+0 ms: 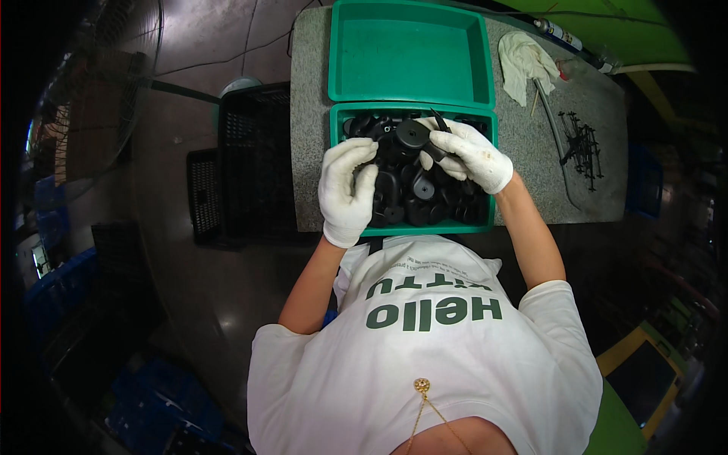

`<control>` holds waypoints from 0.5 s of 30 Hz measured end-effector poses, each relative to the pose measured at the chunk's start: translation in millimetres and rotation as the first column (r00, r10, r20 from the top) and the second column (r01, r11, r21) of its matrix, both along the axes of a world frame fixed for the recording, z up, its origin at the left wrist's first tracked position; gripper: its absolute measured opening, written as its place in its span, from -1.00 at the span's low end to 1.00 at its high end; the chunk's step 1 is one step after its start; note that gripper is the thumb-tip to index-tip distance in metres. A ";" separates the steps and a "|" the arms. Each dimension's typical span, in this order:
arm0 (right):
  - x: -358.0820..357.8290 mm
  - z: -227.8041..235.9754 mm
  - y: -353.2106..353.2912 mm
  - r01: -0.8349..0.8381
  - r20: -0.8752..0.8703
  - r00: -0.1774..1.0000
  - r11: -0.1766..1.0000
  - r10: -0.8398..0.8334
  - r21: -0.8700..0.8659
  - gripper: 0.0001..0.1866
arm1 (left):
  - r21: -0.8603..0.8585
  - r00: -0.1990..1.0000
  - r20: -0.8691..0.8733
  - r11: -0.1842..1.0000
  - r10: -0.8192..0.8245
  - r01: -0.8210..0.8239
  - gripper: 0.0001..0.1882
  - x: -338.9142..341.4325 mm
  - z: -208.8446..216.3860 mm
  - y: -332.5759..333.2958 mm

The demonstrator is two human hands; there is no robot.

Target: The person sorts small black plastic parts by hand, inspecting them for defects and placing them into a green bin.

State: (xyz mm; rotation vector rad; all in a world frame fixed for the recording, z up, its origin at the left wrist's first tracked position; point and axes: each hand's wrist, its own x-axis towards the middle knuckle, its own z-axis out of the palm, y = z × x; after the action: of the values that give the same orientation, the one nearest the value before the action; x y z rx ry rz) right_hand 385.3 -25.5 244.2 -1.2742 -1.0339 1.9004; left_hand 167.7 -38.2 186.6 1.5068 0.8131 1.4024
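Both my hands wear white gloves over a green tray (491, 174) heaped with black plastic parts (422, 187). My right hand (469, 154) is closed on a round black part (413, 134) with a small hole at its centre. A thin, dark pointed tool (440, 120) sticks up from the same hand; its handle is hidden by the fingers. To the left, my left hand (346, 191) curves over the tray's edge, thumb and fingers apart, with nothing visible between them.
Beyond the parts tray lies another green tray (409, 64) on the grey speckled table (311, 144). At the right are a white cloth (525, 64), a spray can (557, 32) and a black branched piece (582, 152). Black crates (254, 159) stand left of the table.
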 end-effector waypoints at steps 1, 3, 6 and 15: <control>1.3 -3.4 -1.4 0.006 -0.161 0.987 0.996 -0.021 -0.088 -0.51 | 0.076 0.993 -0.121 0.997 0.003 0.006 -0.59 -0.4 -2.2 0.4; -0.4 -8.1 -8.3 -0.010 -0.367 0.926 0.967 -0.087 -0.255 -0.54 | 0.199 0.975 -0.223 0.979 -0.007 0.053 -0.56 0.9 -0.1 1.6; -5.8 -16.8 -15.6 -0.032 -0.474 0.853 0.886 -0.217 -0.462 -0.57 | 0.295 0.949 -0.314 0.950 -0.001 0.098 -0.54 4.0 13.4 4.6; -15.9 -7.0 -25.8 0.021 -0.340 0.906 0.830 -0.252 -0.557 -0.58 | -0.266 0.993 0.038 0.957 -0.109 0.116 -0.49 16.4 15.1 -6.7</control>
State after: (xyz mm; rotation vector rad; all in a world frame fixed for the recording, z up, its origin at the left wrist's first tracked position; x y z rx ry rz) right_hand 369.4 -51.3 237.2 -1.1227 -0.1718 2.2955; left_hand 184.1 -44.9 201.8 1.3049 0.8521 1.1725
